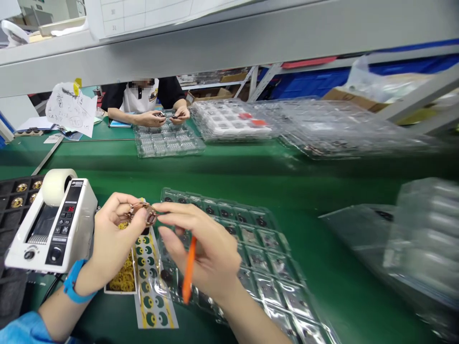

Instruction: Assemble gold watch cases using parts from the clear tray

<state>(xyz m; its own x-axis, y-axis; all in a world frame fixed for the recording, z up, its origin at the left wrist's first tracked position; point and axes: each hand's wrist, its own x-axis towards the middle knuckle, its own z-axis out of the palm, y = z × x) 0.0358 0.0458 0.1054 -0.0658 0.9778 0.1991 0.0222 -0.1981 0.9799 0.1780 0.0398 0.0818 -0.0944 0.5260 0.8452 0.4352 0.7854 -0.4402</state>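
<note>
My left hand (116,229), with a blue band at its wrist, pinches a small copper-coloured part (148,216) between thumb and fingers. My right hand (206,243) reaches in from the other side, its forefinger tip at the part's edge. A slim orange stick-shaped tool (189,272) is tucked in my right hand and points down; its upper end is hidden. Beneath the hands are a clear plastic tray (283,286) with dark round parts in some pockets, a sheet of green and yellow stickers (147,291), and a box of yellow ring-like pieces (124,279).
At left stands a white tape dispenser (77,215) showing 36, beside a black tray (10,234) with brass-coloured round parts. Stacked clear trays (423,248) sit at right, blurred. Across the green bench (251,165), a co-worker's hands (154,118) hold small parts over another clear tray (168,143).
</note>
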